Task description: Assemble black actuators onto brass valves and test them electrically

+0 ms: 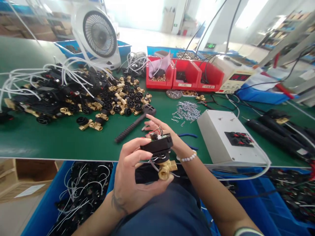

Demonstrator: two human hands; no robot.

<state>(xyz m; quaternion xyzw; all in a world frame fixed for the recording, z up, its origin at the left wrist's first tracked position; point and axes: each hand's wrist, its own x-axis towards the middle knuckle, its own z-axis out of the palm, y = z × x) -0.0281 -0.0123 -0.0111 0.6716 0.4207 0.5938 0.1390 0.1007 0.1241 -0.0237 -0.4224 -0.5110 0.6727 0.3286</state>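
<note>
My left hand grips a brass valve with a black actuator housing on top. The thumb presses under the brass body, and the fingers lie along the housing's left side. Red and black wires and a bit of green circuit board show in the housing's open top. Behind it, my right hand reaches over the bench with its fingers stretched and apart; the housing partly hides it. Near its fingertips lies a black mallet with a ridged handle. Blue-handled pliers rest beside my right wrist.
A heap of black actuators with white cables and brass valves covers the bench's left. Metal clips lie before red bins. A grey box stands right. Behind are a fan and power supply.
</note>
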